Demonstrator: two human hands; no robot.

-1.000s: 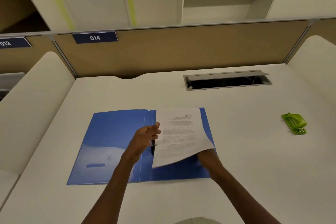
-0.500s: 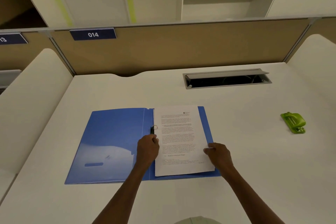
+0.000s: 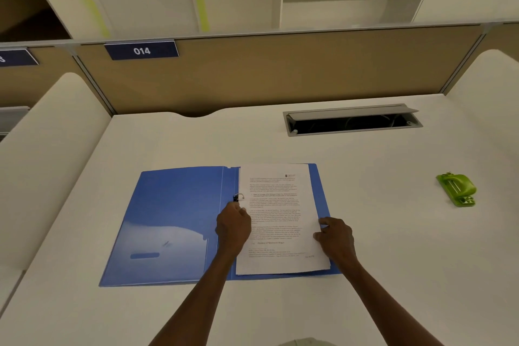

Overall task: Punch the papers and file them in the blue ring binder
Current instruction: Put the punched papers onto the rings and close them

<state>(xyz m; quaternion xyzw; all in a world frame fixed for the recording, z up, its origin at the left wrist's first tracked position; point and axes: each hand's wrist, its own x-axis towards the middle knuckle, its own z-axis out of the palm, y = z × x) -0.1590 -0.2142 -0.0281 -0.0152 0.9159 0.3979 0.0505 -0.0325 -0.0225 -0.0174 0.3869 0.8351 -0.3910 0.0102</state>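
Observation:
The blue ring binder [image 3: 174, 222] lies open on the white desk in front of me. A stack of printed papers [image 3: 276, 216] lies flat on its right half, its left edge at the metal ring [image 3: 238, 197]. My left hand [image 3: 233, 226] rests with curled fingers on the papers' left edge, just below the ring; what the fingertips touch is hidden. My right hand [image 3: 334, 236] holds the papers' right edge, thumb on top. The green hole punch [image 3: 456, 189] sits alone to the right, far from both hands.
An open cable hatch [image 3: 352, 121] is set into the desk [image 3: 393, 233] behind the binder. A tan partition [image 3: 266, 70] with a "014" label closes the back. Raised white side panels [image 3: 45, 154] flank the desk left and right.
The papers, lifted and curled a second ago, now lie flat on the binder's right half. My left hand came down beside the ring; my right hand moved from under the sheets to their right edge.

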